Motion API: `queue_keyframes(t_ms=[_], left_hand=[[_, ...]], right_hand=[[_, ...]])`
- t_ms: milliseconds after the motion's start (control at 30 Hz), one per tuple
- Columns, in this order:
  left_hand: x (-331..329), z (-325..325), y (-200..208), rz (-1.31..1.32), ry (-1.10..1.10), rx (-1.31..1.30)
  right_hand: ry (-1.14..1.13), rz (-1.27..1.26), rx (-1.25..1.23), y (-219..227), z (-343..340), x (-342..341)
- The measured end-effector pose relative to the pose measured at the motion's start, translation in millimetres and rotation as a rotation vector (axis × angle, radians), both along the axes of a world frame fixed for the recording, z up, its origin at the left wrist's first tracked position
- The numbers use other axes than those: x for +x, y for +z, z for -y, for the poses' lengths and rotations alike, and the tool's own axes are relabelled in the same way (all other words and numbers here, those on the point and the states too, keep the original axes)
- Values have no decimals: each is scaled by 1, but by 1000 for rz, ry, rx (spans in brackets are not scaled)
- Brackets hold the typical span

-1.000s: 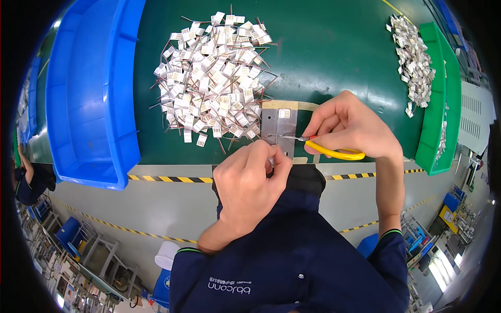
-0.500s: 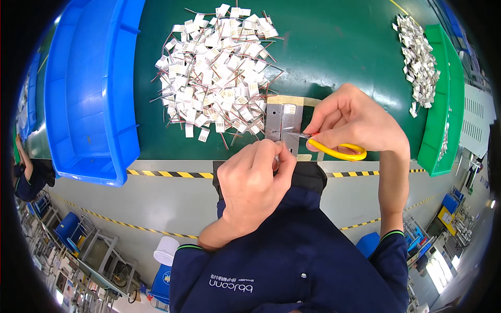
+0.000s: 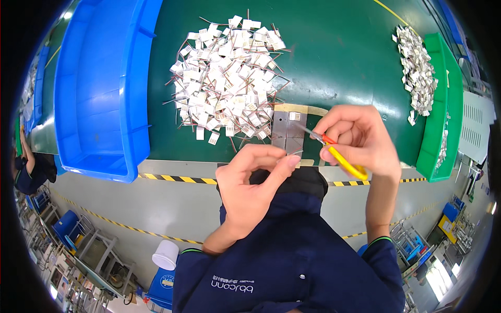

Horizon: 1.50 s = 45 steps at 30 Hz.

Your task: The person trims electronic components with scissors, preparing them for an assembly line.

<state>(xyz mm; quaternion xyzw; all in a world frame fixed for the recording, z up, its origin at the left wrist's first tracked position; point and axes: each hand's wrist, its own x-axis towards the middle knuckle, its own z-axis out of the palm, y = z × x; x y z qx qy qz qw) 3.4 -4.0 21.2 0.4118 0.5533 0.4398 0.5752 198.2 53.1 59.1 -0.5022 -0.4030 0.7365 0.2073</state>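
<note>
The right hand (image 3: 360, 142) grips a pair of snips (image 3: 343, 159) with yellow and red handles, thumb and fingers pressed about them; their slim metal blades point up and leftward over the grey metal plate (image 3: 281, 133), near the white connector (image 3: 294, 116) that lies on its upper part; beige tape (image 3: 314, 110) runs along the plate's far edge onto the green tabletop (image 3: 339, 62).

The left hand (image 3: 246, 193) is at the plate's near end, its thumb and forefinger tips close together beside a thin, pale strand (image 3: 297, 153); I cannot tell whether they pinch it or anything else.

Just beyond the left hand, left of the plate, is a broad pile of white flat connectors (image 3: 224, 78) with dark and reddish wires sticking out; left of that stands a large blue bin (image 3: 99, 99); at the far right a smaller heap of connectors (image 3: 417, 75) lies alongside a green bin (image 3: 438, 101), and more small pale pieces (image 3: 443, 148) lie inside that bin.
</note>
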Motion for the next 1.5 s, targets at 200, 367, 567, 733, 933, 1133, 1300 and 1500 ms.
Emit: queue_keyframes(t_ms=[200, 367, 567, 733, 933, 1133, 1300, 1500], left_hand=[[4, 1, -6, 421, 139, 6], [14, 5, -9, 499, 209, 99], [10, 3, -3, 575, 87, 32], [-9, -12, -4, 612, -218, -4], [-17, -16, -9, 707, -389, -96], [-5, -9, -9, 766, -283, -189], [-4, -8, -11, 697, -245, -108], [-4, -7, -10, 659, -250, -31]], right_hand=[[-400, -114, 263, -17, 41, -36], [-538, -188, 219, -17, 52, -51], [-621, -276, 110, -18, 50, -47], [-497, -407, -48, -21, 46, -31], [-384, -560, -118, -24, 48, -32], [-396, -603, -191, -27, 48, -30], [-433, -469, -219, -18, 45, -35], [-399, -666, -242, -30, 49, -28]])
